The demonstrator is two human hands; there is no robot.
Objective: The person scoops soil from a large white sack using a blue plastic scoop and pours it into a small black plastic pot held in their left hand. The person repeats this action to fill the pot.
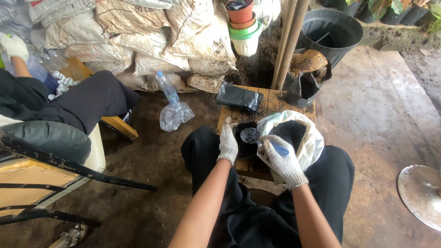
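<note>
Sitting over a low wooden pallet tabletop point(271, 103), the person works with both hands in white knit gloves. The left hand point(228, 143) rests against the side of a small black nursery bag point(248, 136) that stands upright on the tabletop between the knees; its fingers curl around the bag's near wall, grasping it. The right hand point(280, 160) is clenched around a blue-handled tool point(278, 148), whose working end cannot be made out, and lies on the rim of a white sack point(312, 142) that is open just beside the small bag and shows dark soil inside.

At the far end of the tabletop lies a flat stack of black plastic bags point(240, 97), and next to it a filled black bag point(305, 85) leans beside a pair of wooden poles point(288, 41). Behind that stands a large black tub point(333, 30). Stacked pots point(243, 25) in orange, green and white sit against a heap of dirty white sacks point(151, 36). A clear water bottle point(167, 88) and a crumpled clear plastic bag point(174, 115) rest on the dirt floor to the left. At the far left another person sits, one gloved hand point(14, 47) raised.
</note>
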